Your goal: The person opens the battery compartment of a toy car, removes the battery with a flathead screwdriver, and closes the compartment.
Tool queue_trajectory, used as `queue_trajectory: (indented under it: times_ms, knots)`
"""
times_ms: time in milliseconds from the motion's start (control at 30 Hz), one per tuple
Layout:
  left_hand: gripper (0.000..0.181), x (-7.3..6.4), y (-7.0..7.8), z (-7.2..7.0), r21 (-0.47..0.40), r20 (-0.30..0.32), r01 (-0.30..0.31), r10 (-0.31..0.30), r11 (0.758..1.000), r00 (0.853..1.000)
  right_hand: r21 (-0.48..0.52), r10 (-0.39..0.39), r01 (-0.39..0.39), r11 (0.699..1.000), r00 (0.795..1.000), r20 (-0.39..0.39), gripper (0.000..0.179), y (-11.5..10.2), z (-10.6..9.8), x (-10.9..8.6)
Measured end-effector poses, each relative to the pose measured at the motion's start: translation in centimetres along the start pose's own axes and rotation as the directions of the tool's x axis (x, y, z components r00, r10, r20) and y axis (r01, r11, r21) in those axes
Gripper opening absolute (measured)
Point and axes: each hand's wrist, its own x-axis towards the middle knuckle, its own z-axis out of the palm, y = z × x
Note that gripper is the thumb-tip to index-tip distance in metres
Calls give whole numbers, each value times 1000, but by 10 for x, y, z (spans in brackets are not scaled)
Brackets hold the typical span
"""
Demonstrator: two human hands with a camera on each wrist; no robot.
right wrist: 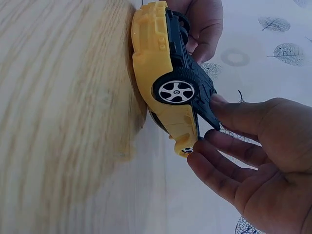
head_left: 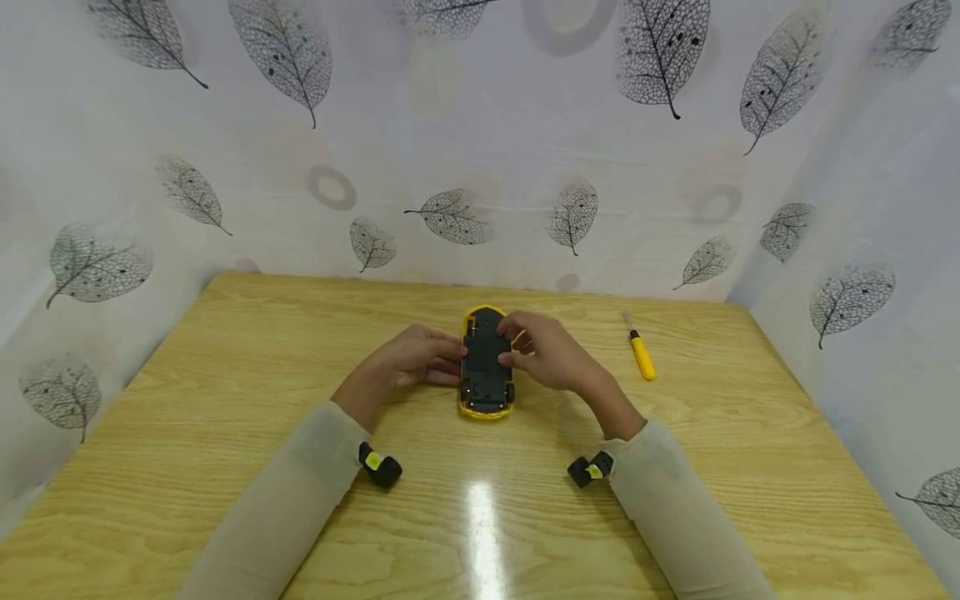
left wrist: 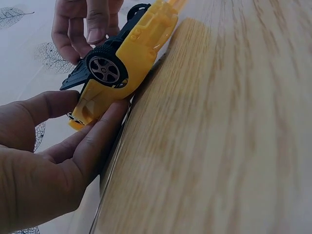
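Note:
A toy car lies upside down at mid-table, its yellow body against the wood and its black chassis facing up. In the right wrist view the chassis plate slants away from the body at one end, leaving a gap. My left hand grips the yellow body from the left, thumb on the upper edge and fingers beneath. My right hand pinches the raised end of the chassis between thumb and fingers. Silver-spoked wheels show on the car's sides.
A screwdriver with a yellow handle lies on the wooden table to the right of the car. Behind the table hangs a pale cloth with a leaf print. Small black cameras are worn at both wrists.

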Motion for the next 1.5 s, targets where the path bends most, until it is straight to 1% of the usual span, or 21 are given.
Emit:
queue_trajectory:
  times_ms: [100, 200, 367, 467, 633, 767, 1000, 1200, 1300, 1500]
  knots:
    - [40, -1, 0, 0, 6, -6, 1, -1, 1000, 1000, 9, -18, 18, 1000, 1000, -14, 30, 0, -1, 0]
    - [39, -1, 0, 0, 7, -13, 4, -4, 1000, 1000, 19, -14, 15, 1000, 1000, -23, 26, -1, -1, 0]
    - [40, -1, 0, 0, 8, -17, 5, -4, 1000, 1000, 69, 22, -18, 997, 999, -46, 24, -1, -1, 1]
    - [41, -1, -1, 0, 17, -19, -1, 1, 1000, 1000, 131, 50, -42, 991, 997, -61, 23, 1, 0, 2]
    - [43, -1, -1, 0, 33, -18, -12, 12, 999, 1000, 262, 104, -84, 961, 993, -63, 20, 5, 2, 4]
    - [43, -1, -1, 0, 35, -17, -14, 15, 999, 1000, 334, 138, -110, 936, 988, -62, 20, 4, 2, 3]
    - [44, -1, -1, 1, 29, -20, -9, 10, 1000, 1000, 393, 178, -145, 908, 983, -51, 18, 4, 1, 3]
    - [43, 0, -1, 1, 23, -17, -8, 8, 1000, 1000, 457, 227, -185, 870, 973, -37, 18, 1, 0, 2]
    - [43, 1, -1, 1, 28, -19, -6, 7, 1000, 1000, 476, 249, -204, 855, 968, -33, 19, 1, 1, 2]
    - [41, 0, -1, 2, 35, -29, -3, 4, 999, 1000, 509, 261, -210, 835, 965, -30, 19, 1, 2, 2]
